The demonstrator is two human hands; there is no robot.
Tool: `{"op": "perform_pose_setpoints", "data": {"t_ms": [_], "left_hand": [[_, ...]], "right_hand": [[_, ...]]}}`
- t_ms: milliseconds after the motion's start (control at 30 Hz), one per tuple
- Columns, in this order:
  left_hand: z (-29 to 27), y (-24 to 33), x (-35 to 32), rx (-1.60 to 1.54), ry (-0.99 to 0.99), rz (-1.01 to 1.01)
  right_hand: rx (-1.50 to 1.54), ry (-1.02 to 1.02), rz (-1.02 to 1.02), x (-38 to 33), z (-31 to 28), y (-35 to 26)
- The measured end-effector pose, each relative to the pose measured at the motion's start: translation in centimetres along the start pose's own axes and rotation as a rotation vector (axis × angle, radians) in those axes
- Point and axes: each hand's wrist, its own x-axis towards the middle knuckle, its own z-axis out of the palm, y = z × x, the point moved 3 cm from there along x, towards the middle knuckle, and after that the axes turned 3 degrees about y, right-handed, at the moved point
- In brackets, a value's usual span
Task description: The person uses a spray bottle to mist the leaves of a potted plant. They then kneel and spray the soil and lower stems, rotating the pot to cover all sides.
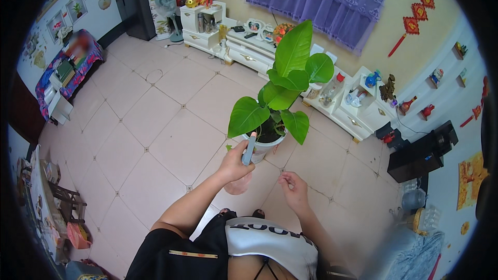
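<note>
A potted plant (282,80) with broad green leaves stands in a white pot (263,149) on the tiled floor in front of me. My left hand (234,165) is shut on a grey handle (250,148) that reaches up to the pot's rim. A pale pink rounded body (238,184) hangs below that hand, so the grey handle looks like the top of a spray bottle. My right hand (293,187) hovers lower right of the pot with its fingers curled together. Nothing shows in it, and it touches neither pot nor leaves.
A long white low cabinet (244,52) with ornaments runs along the far wall under purple curtains (311,0). A standing fan (168,10) is at the back left. A black speaker (417,158) and a water jug (413,198) stand on the right, and a bed with a patterned cover (67,67) on the left.
</note>
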Motion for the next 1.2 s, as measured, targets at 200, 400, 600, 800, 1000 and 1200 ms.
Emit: {"op": "perform_pose_setpoints", "data": {"t_ms": [200,400,600,800,1000,1200], "left_hand": [[0.7,0.5,0.3,0.015,-0.028,-0.008],[1.0,0.9,0.5,-0.025,-0.038,-0.054],[1.1,0.2,0.4,-0.044,0.023,0.002],[1.0,0.5,0.9,-0.032,0.001,-0.046],[1.5,1.6,2.0,-0.012,0.004,-0.01],[2.6,2.9,3.2,-0.011,0.043,0.08]], "right_hand": [[-0.002,0.0,0.002,0.1,0.2,0.0],[-0.009,0.006,0.008,0.0,0.1,0.2],[-0.022,0.01,0.011,-0.1,-0.2,0.6],[0.01,-0.003,0.012,-0.1,0.0,0.5],[0.023,-0.008,0.019,0.0,-0.1,0.6],[0.017,-0.005,0.026,-0.1,-0.4,0.6]]}}
